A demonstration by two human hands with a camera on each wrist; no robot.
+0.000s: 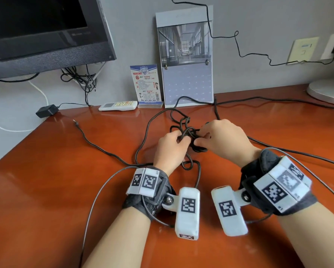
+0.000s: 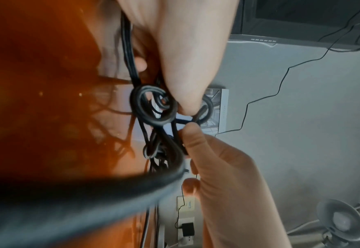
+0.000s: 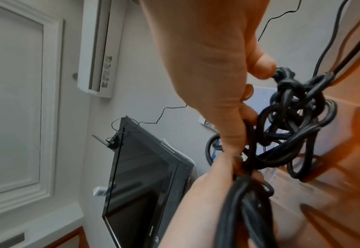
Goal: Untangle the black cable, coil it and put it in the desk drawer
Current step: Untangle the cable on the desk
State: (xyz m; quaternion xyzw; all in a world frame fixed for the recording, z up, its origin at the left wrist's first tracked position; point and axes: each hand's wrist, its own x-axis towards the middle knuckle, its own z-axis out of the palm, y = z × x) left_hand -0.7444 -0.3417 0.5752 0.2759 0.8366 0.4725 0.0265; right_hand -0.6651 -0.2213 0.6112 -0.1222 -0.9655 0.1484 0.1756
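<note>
A: Hands? Both are working the knot. The left hand [image 1: 169,149] is curling its fingers around loops of the thin black braided cable [image 1: 183,132], and the right hand [image 1: 220,139] is pinching strands of the same tangle between thumb and fingertips.

B: Where is the cable sitting?

A: The tangled clump is being held between the two hands, over the middle of the glossy reddish-brown wooden desk [image 1: 65,180]. Loose runs are trailing out across the desktop: one is snaking left and ending in a small plug [image 1: 76,123], others are running off right.

B: Background?

A: A black flat monitor [image 1: 46,31] is standing back left, a white remote control [image 1: 118,106] is lying by the wall, and a grey wall calendar [image 1: 185,55] is leaning upright behind the knot.
</note>
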